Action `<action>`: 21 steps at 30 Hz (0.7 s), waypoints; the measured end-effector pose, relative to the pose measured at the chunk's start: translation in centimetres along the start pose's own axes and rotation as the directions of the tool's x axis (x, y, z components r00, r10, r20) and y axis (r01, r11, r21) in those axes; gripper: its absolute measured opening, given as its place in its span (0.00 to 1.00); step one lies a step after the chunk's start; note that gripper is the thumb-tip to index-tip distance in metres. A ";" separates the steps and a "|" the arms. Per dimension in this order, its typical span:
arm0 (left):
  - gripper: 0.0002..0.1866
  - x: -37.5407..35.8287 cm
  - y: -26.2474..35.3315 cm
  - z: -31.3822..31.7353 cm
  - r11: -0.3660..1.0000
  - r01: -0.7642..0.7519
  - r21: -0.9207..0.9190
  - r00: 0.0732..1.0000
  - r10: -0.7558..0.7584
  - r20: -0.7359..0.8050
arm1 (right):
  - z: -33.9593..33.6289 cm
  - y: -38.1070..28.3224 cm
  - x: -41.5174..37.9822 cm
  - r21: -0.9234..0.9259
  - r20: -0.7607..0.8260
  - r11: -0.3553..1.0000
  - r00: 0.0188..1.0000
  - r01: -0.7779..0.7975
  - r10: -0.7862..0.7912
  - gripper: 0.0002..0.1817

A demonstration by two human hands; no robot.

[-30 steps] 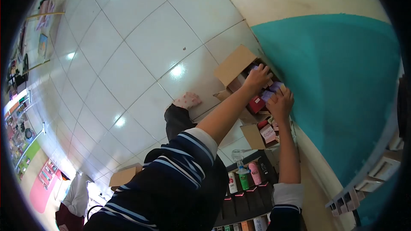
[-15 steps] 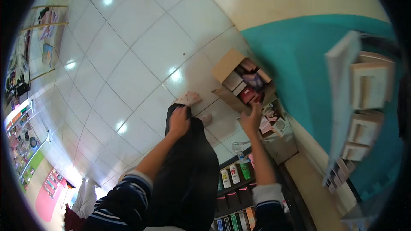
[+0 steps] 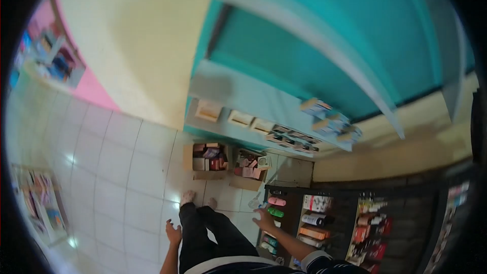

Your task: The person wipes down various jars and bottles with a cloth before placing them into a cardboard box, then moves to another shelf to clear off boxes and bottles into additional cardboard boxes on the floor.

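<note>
My left hand (image 3: 174,233) hangs empty beside my dark trousers (image 3: 195,236), its fingers apart. My right hand (image 3: 264,221) reaches out at the end of the dark shelf unit, fingers spread and nothing in them. Just beyond its fingertips is a clear plastic bottle (image 3: 254,202). A green bottle (image 3: 275,212) and a pink bottle (image 3: 277,201) lie close by on the shelf. Farther ahead on the floor are a cardboard box (image 3: 188,158) packed with small boxes and a second carton (image 3: 245,183) of mixed packets.
A grey wall shelf (image 3: 243,89) with cream boxes (image 3: 208,110) and blue-and-white packs (image 3: 332,123) juts out above the cartons. The dark shelf unit (image 3: 346,208) full of products lines my right. A low rack (image 3: 50,205) stands far left on the tiled floor (image 3: 109,172).
My view has swung up and to the right, bringing the wall shelf and dark shelf unit into fuller view. My right hand has moved from in front of the cartons to beside the shelf bottles.
</note>
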State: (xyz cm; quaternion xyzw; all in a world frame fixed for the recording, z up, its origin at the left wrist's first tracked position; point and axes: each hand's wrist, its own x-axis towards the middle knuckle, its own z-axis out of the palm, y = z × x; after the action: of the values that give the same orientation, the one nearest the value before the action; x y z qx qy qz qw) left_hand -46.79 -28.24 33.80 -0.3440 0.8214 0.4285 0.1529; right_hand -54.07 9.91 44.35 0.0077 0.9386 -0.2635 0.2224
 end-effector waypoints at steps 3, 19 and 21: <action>0.30 0.2 12.5 -2.0 0.914 -0.344 -0.216 0.938 0.346 -0.029 | -5.8 -2.4 1.0 0.068 -0.269 0.995 0.962 0.070 -0.049 0.23; 0.31 -9.1 62.8 0.5 -0.103 -0.947 0.305 -0.084 0.994 0.075 | -43.0 -2.6 7.7 -0.344 -0.643 0.903 0.765 -0.258 -0.027 0.52; 0.26 -7.6 63.4 1.9 -0.150 -0.890 0.431 -0.031 0.962 0.271 | -42.8 -0.6 8.7 -0.361 -0.634 0.906 0.771 -0.219 -0.066 0.50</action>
State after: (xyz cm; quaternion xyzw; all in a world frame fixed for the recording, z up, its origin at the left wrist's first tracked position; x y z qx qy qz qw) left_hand -85.60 1.67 74.82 0.3724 0.8978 0.1535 -0.1780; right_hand -79.74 29.79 73.64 0.0877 0.9908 -0.0305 -0.0988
